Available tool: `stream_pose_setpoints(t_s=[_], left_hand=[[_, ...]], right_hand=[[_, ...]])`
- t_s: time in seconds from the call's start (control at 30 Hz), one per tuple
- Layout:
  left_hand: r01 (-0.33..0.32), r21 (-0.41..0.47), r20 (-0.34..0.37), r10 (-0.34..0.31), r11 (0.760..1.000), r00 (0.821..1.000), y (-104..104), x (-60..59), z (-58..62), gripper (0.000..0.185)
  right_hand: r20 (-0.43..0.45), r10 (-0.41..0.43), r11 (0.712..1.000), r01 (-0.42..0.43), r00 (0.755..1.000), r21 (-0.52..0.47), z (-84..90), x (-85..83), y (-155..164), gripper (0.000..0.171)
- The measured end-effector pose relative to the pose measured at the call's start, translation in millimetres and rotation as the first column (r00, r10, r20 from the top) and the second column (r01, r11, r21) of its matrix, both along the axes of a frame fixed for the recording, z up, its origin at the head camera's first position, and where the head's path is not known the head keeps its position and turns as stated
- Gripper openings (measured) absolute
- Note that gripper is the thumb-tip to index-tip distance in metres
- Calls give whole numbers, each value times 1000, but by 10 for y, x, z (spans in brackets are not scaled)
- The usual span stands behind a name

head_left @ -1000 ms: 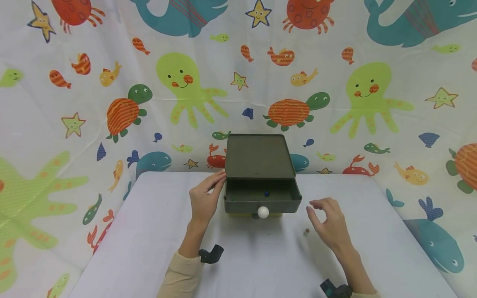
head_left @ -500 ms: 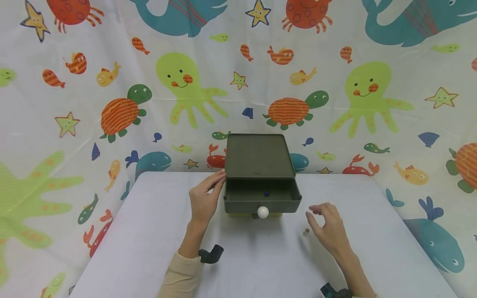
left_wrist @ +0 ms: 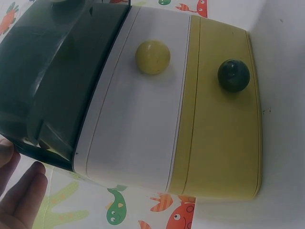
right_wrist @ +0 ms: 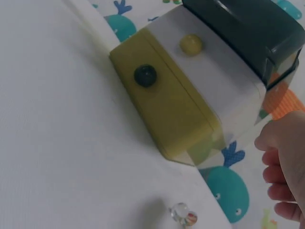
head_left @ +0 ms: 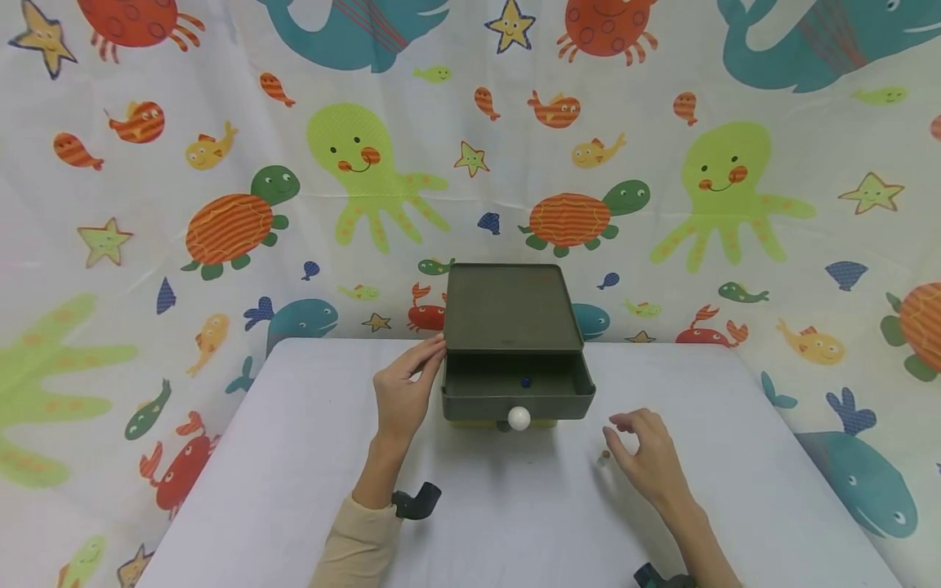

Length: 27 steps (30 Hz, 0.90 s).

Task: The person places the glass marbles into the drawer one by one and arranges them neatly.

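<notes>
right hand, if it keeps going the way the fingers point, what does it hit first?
Most likely the small clear marble on the table. The right hand has its curled fingers aimed left and down at it, just short of touching. Beyond lies the drawer unit, though depth is unclear.

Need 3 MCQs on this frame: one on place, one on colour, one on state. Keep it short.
1. Where does the small clear marble lie?
A. in the open drawer
B. on the white table, by the right hand
C. on top of the chest

2. What colour is the knob on the white middle drawer?
A. yellow
B. red
C. black

3. What state is the dark green top drawer in?
A. shut
B. taken out
C. pulled open

Answers:
1 B: it sits on the table just left of the right hand.
2 A: the left wrist view shows a yellow knob.
3 C: it juts out, its inside in view.
</notes>
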<state>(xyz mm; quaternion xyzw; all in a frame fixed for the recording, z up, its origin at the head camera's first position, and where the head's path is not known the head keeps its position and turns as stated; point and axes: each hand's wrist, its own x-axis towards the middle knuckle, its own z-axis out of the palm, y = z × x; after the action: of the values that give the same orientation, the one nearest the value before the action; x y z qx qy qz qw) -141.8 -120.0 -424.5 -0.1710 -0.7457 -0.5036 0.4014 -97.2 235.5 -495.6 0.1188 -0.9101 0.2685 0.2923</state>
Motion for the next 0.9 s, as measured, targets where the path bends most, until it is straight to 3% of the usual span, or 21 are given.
stream_pose_setpoints(t_s=[0.9], left_hand=[[-27,-17,3,27,999,1000,5,-17,2,18]], right_hand=[[106,2,999,-6,994,44,-251,45,98,15]])
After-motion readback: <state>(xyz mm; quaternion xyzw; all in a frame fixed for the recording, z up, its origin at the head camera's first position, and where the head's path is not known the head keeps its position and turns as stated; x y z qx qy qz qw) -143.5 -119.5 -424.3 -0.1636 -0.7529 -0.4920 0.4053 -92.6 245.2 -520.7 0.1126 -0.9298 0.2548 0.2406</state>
